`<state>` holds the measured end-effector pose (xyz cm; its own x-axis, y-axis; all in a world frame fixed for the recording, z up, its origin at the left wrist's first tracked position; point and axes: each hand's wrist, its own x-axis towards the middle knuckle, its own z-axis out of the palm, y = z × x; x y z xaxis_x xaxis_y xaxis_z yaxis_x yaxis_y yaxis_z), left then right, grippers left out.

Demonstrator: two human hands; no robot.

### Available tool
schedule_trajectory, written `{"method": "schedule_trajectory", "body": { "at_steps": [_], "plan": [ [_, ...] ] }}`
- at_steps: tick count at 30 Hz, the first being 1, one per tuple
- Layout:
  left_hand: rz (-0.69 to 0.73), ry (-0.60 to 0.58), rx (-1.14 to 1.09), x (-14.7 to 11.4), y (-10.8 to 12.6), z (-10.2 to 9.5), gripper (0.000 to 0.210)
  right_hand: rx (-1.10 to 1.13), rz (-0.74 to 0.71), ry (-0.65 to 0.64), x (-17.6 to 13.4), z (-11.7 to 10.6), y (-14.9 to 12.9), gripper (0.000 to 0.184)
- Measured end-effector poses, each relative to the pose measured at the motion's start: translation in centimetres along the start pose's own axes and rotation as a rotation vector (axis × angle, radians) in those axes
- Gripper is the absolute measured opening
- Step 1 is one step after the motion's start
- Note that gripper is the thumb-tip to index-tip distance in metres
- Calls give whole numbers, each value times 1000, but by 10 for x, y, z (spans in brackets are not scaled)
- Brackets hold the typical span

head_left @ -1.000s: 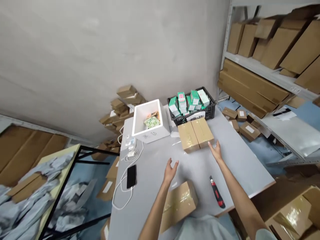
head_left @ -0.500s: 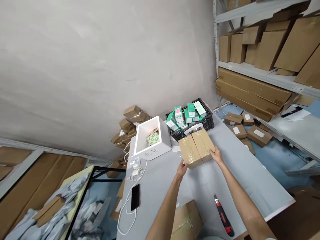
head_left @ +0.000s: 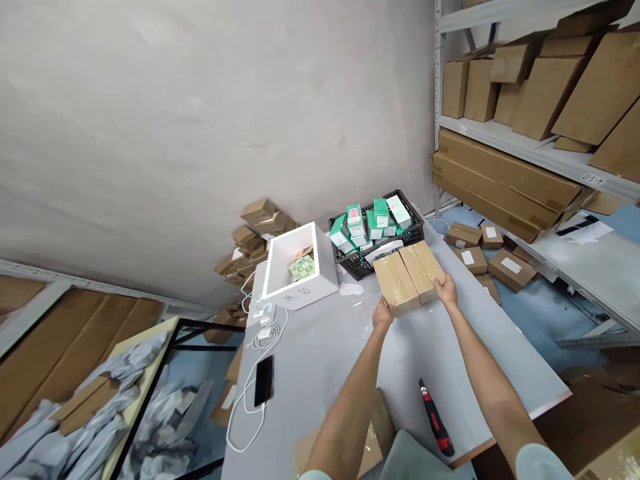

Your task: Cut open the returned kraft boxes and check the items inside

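Observation:
Two taped brown cardboard boxes, a left box (head_left: 397,279) and a right box (head_left: 423,265), stand side by side on the grey table (head_left: 345,353). My left hand (head_left: 383,314) grips the near left corner of the pair. On the opposite side, my right hand (head_left: 446,291) presses its fingers against the right box, so the pair is clasped between both hands. Just behind them is a black plastic crate (head_left: 357,268) with several green-and-white small boxes (head_left: 381,213). Closer to me lies a red and black utility knife (head_left: 436,420).
A white foam box (head_left: 327,267) with a green patterned packet inside stands left of the crate. Near the left edge lie a phone (head_left: 264,381) and white cables. Another carton (head_left: 373,443) is partly behind my left forearm. Shelves with cartons (head_left: 545,87) rise at right.
Both hands have shifted the two cardboard boxes to the right and slightly away from me along the crate's front. The camera view has moved a little too.

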<state>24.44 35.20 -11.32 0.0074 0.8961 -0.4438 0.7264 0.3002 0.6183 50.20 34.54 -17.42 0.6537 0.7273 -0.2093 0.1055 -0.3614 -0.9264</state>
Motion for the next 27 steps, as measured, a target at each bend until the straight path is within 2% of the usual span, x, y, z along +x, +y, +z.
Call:
{"method": "schedule_trajectory", "body": {
  "at_steps": [3, 5, 6, 7, 9, 10, 12, 14, 17, 19, 21, 27],
  "plan": [
    [-50, 45, 48, -17, 14, 2, 59, -38, 25, 58, -10, -1, 1, 109],
    [-32, 51, 48, -41, 5, 1, 61, -83, 50, 71, -34, -10, 20, 126],
    [-3, 70, 43, -58, -8, -1, 61, -111, 51, 62, -52, -17, 36, 130],
    [39, 97, 39, -78, -26, -5, 61, -144, 43, 41, -75, -25, 54, 132],
    [215, 267, 39, -125, -75, -15, 58, -221, 16, -31, -131, -47, 95, 129],
    [233, 325, 57, -152, -104, -21, 58, -266, 2, -75, -162, -59, 115, 125],
    [148, 389, 119, -209, -162, -36, 63, -362, -10, -155, -226, -85, 147, 113],
    [-13, 422, 194, -262, -215, -49, 72, -448, 0, -214, -279, -106, 167, 98],
    [-215, 475, 255, -320, -274, -59, 86, -545, -5, -296, -327, -115, 180, 80],
    [-263, 491, 255, -338, -298, -61, 94, -619, -31, -351, -337, -109, 181, 74],
    [-245, 476, 234, -344, -312, -60, 99, -698, -48, -382, -335, -98, 178, 69],
    [-75, 345, 144, -333, -325, -66, 103, -798, -54, -397, -323, -71, 157, 46]
  ]
}}
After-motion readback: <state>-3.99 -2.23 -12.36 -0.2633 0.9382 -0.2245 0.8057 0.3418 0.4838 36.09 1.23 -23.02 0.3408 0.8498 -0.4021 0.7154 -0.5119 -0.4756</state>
